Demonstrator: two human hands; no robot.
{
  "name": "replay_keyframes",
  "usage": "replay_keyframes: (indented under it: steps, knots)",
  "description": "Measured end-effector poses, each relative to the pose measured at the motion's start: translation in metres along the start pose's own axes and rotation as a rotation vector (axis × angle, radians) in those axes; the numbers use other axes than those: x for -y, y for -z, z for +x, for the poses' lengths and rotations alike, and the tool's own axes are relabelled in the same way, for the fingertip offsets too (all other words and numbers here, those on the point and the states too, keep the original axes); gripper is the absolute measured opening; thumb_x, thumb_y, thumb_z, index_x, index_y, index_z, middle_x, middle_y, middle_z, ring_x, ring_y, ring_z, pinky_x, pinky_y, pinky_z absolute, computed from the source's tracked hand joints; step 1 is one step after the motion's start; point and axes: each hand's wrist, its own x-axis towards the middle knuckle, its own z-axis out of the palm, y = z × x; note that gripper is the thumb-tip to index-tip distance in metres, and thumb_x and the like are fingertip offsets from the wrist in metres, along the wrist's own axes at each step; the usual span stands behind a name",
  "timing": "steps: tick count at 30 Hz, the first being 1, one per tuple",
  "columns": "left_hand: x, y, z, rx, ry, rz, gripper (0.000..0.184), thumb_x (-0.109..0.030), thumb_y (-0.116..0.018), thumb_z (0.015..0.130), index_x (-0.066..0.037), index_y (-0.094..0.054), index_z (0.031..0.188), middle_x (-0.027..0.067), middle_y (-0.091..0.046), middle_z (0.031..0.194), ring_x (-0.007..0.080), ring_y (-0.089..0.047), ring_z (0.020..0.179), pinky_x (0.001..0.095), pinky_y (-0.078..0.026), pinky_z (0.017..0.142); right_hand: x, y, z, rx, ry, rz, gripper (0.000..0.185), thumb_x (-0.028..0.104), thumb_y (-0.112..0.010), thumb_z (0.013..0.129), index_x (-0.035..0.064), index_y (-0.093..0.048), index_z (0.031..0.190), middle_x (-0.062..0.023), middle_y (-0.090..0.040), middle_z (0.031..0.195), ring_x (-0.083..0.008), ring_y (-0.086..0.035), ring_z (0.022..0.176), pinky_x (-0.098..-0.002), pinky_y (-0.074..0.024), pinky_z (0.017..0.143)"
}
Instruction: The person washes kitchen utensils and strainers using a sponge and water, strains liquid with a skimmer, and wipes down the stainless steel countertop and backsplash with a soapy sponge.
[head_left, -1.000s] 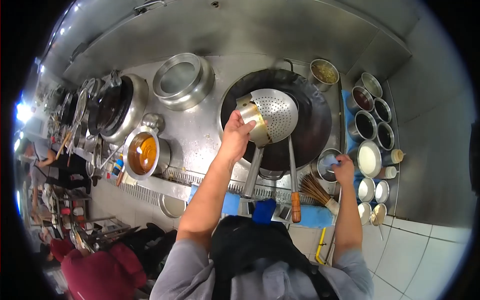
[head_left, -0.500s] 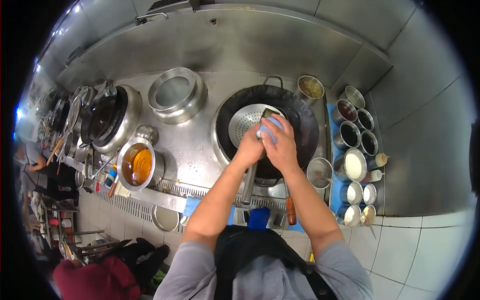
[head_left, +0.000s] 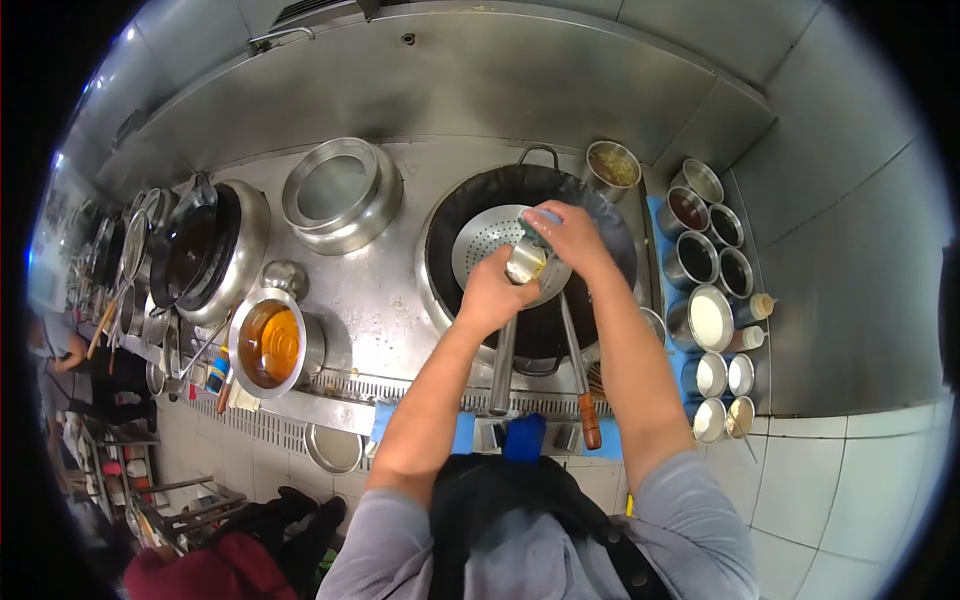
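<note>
Metal cup (head_left: 526, 263) (or an open ring; its far end is hidden) is held above the perforated strainer (head_left: 480, 245), which rests in the dark wok (head_left: 602, 222) towards the right end of the worktop (head_left: 370, 305), behind its front edge. The left hand (head_left: 494, 290) is closed round the cup's near side, thumb and fingers gripping its wall. The right hand (head_left: 570, 240) is curled at the cup's upper end, pinching a bluish pad (head_left: 541, 222); whether the pad touches the metal at this instant I cannot tell.

Working the pad against the cup seems to be the step in hand, and it calls for one steady hand and one moving one. A firm hold low on the wall, with the fingertips kept off the rim (thin metal may well have a sharp edge), would leave the upper end free for the pad. Flat, even pressure should serve better than a hard poke, and small turns of the left wrist would bring each side round. Both hands do well to keep over the strainer, so that a slip would probably land there. The elbows need care too: a wooden handle (head_left: 589, 420) slants towards the worktop's front edge beneath the right forearm, and a metal handle (head_left: 504, 370) lies between the arms.
</note>
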Motion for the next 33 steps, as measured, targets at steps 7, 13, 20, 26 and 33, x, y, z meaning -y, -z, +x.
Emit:
replay_keyframes:
  steps: [7, 13, 20, 26, 33]
  knots:
    - [-0.018, 0.027, 0.012, -0.006, -0.075, -0.313, 0.021, -0.010, -0.082, 0.080, -0.003, -0.065, 0.091, -0.0025, -0.063, 0.073, 0.0045, -0.052, 0.056, 0.0234, -0.040, 0.051, -0.043, 0.003, -0.025, 0.023, -0.438, 1.151, 0.041, 0.048, -0.059, 0.103, 0.0071, -0.067, 0.104, -0.0052, -0.064, 0.082, -0.0181, -0.060, 0.072, -0.0363, -0.0516, 0.075]
    - [0.027, 0.020, 0.023, -0.104, 0.014, -0.718, 0.026, -0.014, -0.076, 0.088, -0.013, -0.053, 0.076, -0.0051, -0.047, 0.062, 0.0054, -0.037, 0.048, 0.0245, -0.030, 0.047, -0.083, -0.017, -0.036, 0.054, -0.455, 1.518, 0.049, 0.055, -0.058, 0.102, 0.0078, -0.062, 0.091, -0.0012, -0.050, 0.067, -0.0145, -0.045, 0.052, -0.0328, -0.0419, 0.057]
    - [0.023, 0.006, 0.030, -0.437, 0.249, -1.053, 0.027, -0.027, -0.073, 0.096, -0.014, -0.054, 0.082, -0.0041, -0.043, 0.063, 0.0085, -0.038, 0.050, 0.0263, -0.031, 0.047, -0.052, -0.058, -0.053, -0.360, -0.565, 1.545, 0.048, 0.057, -0.053, 0.104, 0.0110, -0.061, 0.091, -0.0002, -0.049, 0.065, -0.0165, -0.048, 0.053, -0.0360, -0.0458, 0.055]
    - [0.023, -0.017, 0.026, -0.413, 0.240, -1.115, 0.028, -0.035, -0.069, 0.101, -0.009, -0.059, 0.105, 0.0026, -0.059, 0.078, 0.0157, -0.058, 0.067, 0.0301, -0.052, 0.063, -0.049, -0.059, -0.075, -0.609, -0.228, 0.478, 0.038, 0.040, -0.059, 0.104, 0.0034, -0.061, 0.115, -0.0142, -0.068, 0.093, -0.0298, -0.067, 0.086, -0.0419, -0.0539, 0.081]
    - [0.010, -0.027, 0.016, -0.016, 0.169, -1.107, 0.044, -0.034, -0.045, 0.111, 0.003, -0.061, 0.129, 0.0194, -0.065, 0.134, 0.0275, -0.064, 0.120, 0.0408, -0.050, 0.106, 0.006, -0.064, -0.102, -0.402, 0.257, 0.088, 0.056, 0.030, -0.077, 0.090, 0.0028, -0.056, 0.134, -0.0228, -0.067, 0.120, -0.0401, -0.066, 0.110, -0.0435, -0.0518, 0.096]
